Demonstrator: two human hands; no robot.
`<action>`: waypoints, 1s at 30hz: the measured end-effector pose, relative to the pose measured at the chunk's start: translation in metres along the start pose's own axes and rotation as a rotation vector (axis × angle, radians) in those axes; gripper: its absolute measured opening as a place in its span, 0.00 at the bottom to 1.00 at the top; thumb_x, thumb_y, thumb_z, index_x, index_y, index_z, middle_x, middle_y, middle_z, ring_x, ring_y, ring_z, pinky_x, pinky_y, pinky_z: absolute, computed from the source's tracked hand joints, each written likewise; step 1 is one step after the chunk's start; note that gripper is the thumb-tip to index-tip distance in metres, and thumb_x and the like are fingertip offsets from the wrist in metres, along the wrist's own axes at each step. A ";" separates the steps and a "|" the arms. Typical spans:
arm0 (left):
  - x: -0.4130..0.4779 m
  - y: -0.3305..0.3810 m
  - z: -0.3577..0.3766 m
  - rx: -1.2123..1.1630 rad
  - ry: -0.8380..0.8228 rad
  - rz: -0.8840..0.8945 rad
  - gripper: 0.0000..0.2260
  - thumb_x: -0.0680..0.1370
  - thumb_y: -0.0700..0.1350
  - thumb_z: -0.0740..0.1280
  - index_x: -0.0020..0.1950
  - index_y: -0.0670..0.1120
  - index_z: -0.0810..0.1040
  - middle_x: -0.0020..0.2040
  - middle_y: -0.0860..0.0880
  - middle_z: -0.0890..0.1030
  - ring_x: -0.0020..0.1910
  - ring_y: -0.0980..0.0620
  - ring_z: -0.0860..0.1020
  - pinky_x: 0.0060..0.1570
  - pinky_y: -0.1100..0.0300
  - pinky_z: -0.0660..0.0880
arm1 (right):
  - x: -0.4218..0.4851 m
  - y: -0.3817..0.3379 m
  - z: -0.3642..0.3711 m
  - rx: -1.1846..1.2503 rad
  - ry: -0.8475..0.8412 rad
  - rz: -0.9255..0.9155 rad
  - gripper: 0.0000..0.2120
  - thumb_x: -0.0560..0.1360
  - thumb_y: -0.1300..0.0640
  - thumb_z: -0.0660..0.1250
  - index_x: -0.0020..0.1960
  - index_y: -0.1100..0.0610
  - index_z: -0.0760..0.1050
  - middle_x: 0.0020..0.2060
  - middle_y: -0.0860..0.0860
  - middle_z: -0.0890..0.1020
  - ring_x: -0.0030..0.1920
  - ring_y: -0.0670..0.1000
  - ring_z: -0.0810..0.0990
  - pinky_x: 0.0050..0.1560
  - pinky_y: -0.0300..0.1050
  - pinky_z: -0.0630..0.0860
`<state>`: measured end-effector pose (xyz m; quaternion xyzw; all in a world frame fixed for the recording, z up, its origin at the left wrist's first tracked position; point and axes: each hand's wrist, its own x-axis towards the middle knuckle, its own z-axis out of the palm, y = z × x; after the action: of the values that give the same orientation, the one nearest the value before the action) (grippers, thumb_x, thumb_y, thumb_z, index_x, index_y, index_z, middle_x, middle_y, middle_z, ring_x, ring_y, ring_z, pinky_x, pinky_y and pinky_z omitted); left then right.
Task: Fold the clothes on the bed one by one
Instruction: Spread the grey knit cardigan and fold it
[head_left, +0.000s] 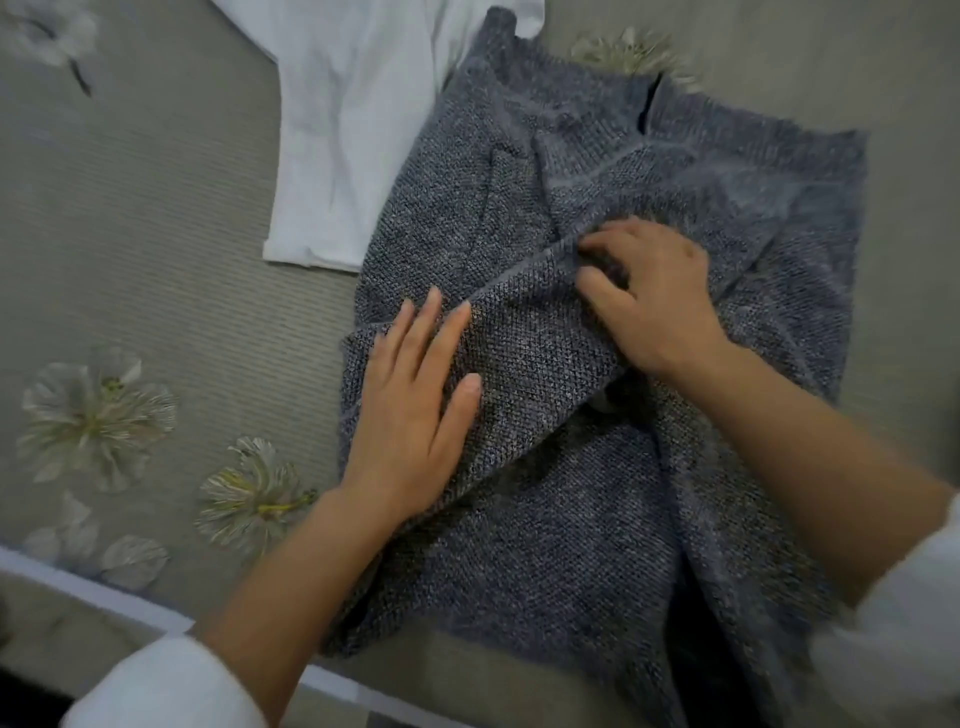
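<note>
**Grey knit garment (545, 519) in mid-fold on the bed (182, 260), seen from the head view.**
Left hand (415, 395) released and laid flat on a turned-over flap of the knit, fingers straight and slightly spread, forearm reaching in from lower left. Right hand (649, 296) farther up, knuckles raised, fingers and thumb curled, pinching the ridge of the fold. Garment spread across the middle of the flower-printed cover; white garment (353, 130) flat beside it at upper left, touching at the far corner.
</note>
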<state>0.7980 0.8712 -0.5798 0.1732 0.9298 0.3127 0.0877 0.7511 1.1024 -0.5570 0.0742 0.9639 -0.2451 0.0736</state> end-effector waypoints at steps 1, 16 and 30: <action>0.000 -0.005 0.006 0.048 -0.075 -0.059 0.26 0.80 0.61 0.47 0.78 0.58 0.49 0.79 0.54 0.46 0.77 0.52 0.41 0.75 0.47 0.43 | 0.005 -0.002 0.008 -0.070 -0.133 0.057 0.28 0.76 0.36 0.53 0.72 0.47 0.66 0.75 0.52 0.62 0.76 0.58 0.54 0.73 0.61 0.46; -0.007 -0.042 0.039 0.363 -0.246 -0.181 0.32 0.74 0.71 0.43 0.75 0.64 0.38 0.76 0.53 0.31 0.73 0.47 0.27 0.69 0.43 0.29 | 0.000 0.017 0.056 -0.461 -0.315 0.116 0.39 0.72 0.25 0.37 0.76 0.42 0.33 0.76 0.49 0.32 0.74 0.65 0.32 0.71 0.70 0.37; -0.114 -0.018 0.022 0.252 -0.445 0.173 0.30 0.79 0.67 0.43 0.77 0.58 0.39 0.78 0.51 0.35 0.76 0.49 0.34 0.74 0.48 0.39 | -0.232 0.044 0.051 -0.185 -0.242 0.449 0.39 0.71 0.27 0.34 0.74 0.43 0.27 0.76 0.47 0.33 0.75 0.49 0.30 0.75 0.57 0.35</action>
<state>0.9047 0.8265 -0.6017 0.3260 0.9010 0.1549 0.2406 0.9918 1.0911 -0.5807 0.2491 0.9258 -0.1407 0.2473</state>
